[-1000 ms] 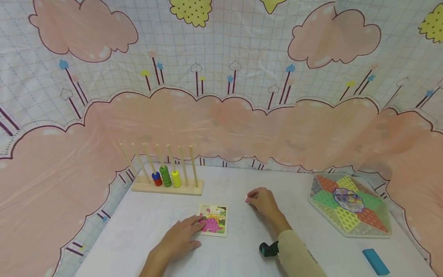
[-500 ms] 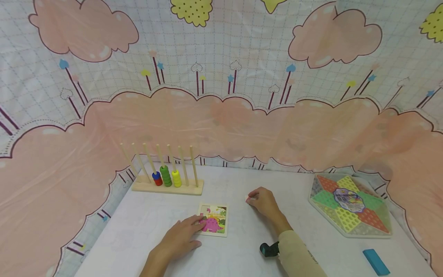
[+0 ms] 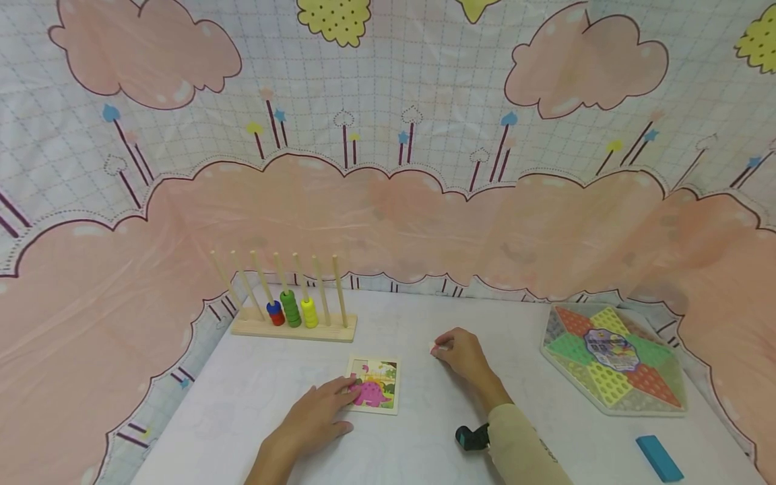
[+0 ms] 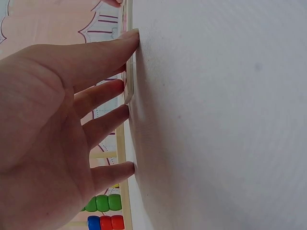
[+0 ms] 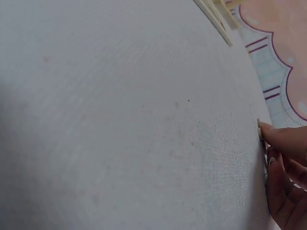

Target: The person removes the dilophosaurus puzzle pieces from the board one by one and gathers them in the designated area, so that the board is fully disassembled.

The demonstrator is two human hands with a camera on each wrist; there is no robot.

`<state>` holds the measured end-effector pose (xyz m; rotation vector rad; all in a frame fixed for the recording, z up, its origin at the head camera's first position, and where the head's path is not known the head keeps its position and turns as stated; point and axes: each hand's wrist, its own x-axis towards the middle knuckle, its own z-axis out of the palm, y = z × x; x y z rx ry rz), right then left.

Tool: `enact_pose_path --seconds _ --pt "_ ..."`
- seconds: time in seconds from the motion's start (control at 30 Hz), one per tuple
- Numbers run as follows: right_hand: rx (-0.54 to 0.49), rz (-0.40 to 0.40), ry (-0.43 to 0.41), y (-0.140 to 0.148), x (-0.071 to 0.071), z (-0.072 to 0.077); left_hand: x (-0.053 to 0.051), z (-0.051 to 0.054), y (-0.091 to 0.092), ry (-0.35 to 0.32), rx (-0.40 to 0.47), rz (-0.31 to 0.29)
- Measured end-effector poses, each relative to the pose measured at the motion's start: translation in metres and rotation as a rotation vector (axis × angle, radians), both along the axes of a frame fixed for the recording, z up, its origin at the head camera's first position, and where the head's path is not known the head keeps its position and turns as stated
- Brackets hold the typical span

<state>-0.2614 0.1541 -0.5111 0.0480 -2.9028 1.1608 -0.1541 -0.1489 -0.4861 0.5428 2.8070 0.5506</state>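
A small framed puzzle (image 3: 374,394) with a pink dinosaur picture lies on the white table; part of its upper left shows bare wood. My left hand (image 3: 318,415) rests with spread fingers on its left edge. In the left wrist view, the thumb of that hand (image 4: 53,110) lies along the frame's edge (image 4: 128,79). Right of the puzzle, my right hand (image 3: 463,353) pinches a small pinkish piece (image 3: 434,348) at the table surface. The right wrist view shows the piece's thin edge (image 5: 259,131) between the thumb and fingers of this hand (image 5: 288,167).
A wooden peg rack (image 3: 294,329) with blue, red, green and yellow beads stands at the back left. At the right lie a hexagonal case (image 3: 612,360) of coloured pieces and a blue block (image 3: 659,459). A black object (image 3: 471,438) is beside the right sleeve.
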Motion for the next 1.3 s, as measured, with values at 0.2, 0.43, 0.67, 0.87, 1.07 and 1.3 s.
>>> enact_pose_path --seconds 0.2,0.43,0.67,0.87,1.07,1.3 --pt "-0.005 0.009 0.014 0.001 0.0 -0.001 0.001 0.0 0.0 0.011 0.004 -0.001" --pt "-0.006 0.008 -0.027 0.003 -0.004 0.0 0.0 -0.002 0.0 0.011 -0.004 0.0" --pt "-0.014 0.008 -0.07 0.002 -0.007 0.005 0.0 -0.003 0.0 0.004 0.004 0.003" --pt "-0.003 0.015 -0.075 -0.003 -0.006 0.012 0.0 -0.002 0.0 -0.008 0.006 0.013" --pt "-0.036 0.047 -0.081 -0.011 -0.004 0.021 0.0 -0.003 0.0 0.001 0.008 0.01" --pt "-0.061 0.128 -0.068 -0.022 -0.003 0.027 0.0 -0.003 0.0 -0.003 0.009 0.011"
